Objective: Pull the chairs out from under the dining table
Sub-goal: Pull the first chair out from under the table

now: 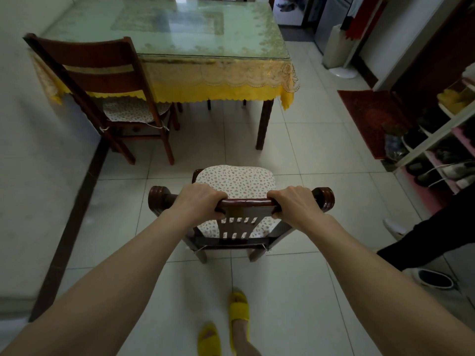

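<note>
A: Where does the near chair stand?

B: The dark wooden chair with the speckled seat cushion (235, 182) is out on the pale floor tiles (303, 160), well apart from the glass-topped dining table with the yellow lace cloth (180, 42). Nothing of it is under the table edge.

A: And the hands?

B: The left hand (198, 201) is wrapped shut over the top rail of the chair back, left of centre, with the thumb under the rail. The right hand (295, 204) is closed on the same rail toward the right end, just inside the rounded knob. Both grips look full.

A: So that chair is done?

B: I'd judge so. The second dark wooden chair with slatted back (102, 80) on the far left has its seat partly beneath the cloth's fringe, close to the white wall (38, 150). It reads as not yet pulled out.

A: What could go wrong?

B: Several things, I think. The person's feet in yellow slippers (239, 307) are right behind the chair's near legs, so a further pull could bring a leg onto a toe. Another person's dark-trousered leg (424, 240) and white shoe stand near right, in the way of any swing that side. For the far chair, the hanging cloth could catch on the backrest and drag, and the wall leaves little room on the left.
</note>
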The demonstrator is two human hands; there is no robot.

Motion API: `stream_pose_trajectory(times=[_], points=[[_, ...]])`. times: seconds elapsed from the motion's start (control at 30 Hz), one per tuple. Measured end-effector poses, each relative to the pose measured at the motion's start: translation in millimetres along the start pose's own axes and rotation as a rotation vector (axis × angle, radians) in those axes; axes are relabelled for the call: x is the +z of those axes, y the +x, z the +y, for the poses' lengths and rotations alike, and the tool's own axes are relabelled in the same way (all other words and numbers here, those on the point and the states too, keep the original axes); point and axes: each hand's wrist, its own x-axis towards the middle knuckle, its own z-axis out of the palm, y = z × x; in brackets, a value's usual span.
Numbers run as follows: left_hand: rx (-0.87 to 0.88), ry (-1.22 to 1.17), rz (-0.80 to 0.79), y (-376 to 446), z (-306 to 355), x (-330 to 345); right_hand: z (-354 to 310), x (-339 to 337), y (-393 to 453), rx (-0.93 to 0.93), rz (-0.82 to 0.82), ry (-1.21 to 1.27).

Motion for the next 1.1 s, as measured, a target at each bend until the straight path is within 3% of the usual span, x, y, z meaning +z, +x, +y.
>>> stream_pose_trajectory(times=[0.8,1.1], points=[[-0.094,0.005,-0.095,-83,111,4,-6,14,-125,-0.021,-0.058,-0.019],[-0.104,-0.017,-0.117,-91,117,8,-7,18,-137,-0.023,-0.065,-0.003]])
